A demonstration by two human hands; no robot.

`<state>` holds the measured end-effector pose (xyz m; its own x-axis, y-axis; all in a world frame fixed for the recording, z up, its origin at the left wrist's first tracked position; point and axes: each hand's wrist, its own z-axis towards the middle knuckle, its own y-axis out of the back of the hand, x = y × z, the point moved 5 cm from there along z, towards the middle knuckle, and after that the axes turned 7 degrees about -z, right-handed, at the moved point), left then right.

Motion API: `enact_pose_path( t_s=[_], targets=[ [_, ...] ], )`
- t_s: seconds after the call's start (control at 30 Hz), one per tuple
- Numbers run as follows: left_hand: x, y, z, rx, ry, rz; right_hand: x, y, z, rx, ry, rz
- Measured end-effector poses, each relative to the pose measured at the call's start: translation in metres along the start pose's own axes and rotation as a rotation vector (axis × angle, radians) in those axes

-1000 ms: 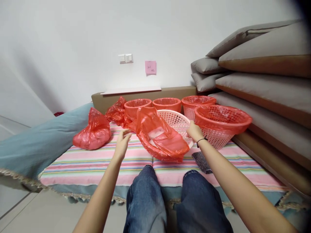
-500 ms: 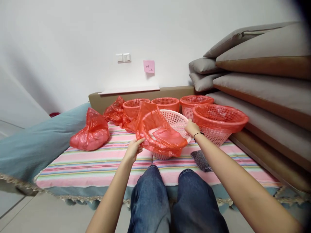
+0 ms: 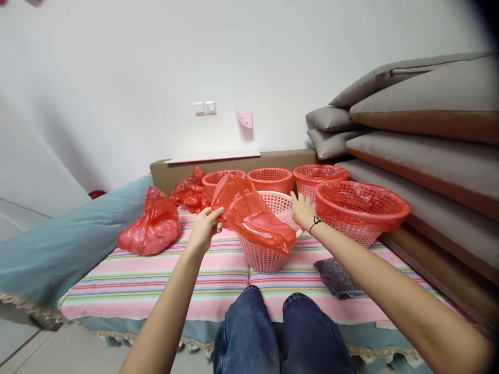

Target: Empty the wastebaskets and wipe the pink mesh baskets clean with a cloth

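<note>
Pink perforated basket (image 3: 265, 258), glossy red bag (image 3: 246, 206) partly over it, left hand (image 3: 204, 227) pinching bag, right hand (image 3: 304, 213) spread

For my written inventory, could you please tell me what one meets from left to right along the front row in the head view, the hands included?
Bulging red bag, left hand, half-covered pink basket, right hand, red-lined basket.

Bright light, shadow on wall (image 3: 144, 78), glints on red bag (image 3: 249, 210), dark top-right corner
</note>
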<state>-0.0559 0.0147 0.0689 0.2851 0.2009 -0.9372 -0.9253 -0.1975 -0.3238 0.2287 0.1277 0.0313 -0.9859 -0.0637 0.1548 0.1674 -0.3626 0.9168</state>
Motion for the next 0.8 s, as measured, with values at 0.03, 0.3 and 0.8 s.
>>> enact_pose_path(
  t_s=[0.03,0.3,0.8],
  targets=[
    [-0.003,0.002,0.004,-0.007,0.002,0.008,0.013,0.01,0.003,-0.076,0.171,-0.012],
    [-0.015,-0.012,0.03,-0.018,-0.026,0.039,0.113,0.022,-0.006,-0.14,1.146,-0.034],
    [-0.044,0.016,0.064,-0.114,-0.13,0.116,-0.04,0.072,0.086,-0.053,0.697,-0.176]
  ],
)
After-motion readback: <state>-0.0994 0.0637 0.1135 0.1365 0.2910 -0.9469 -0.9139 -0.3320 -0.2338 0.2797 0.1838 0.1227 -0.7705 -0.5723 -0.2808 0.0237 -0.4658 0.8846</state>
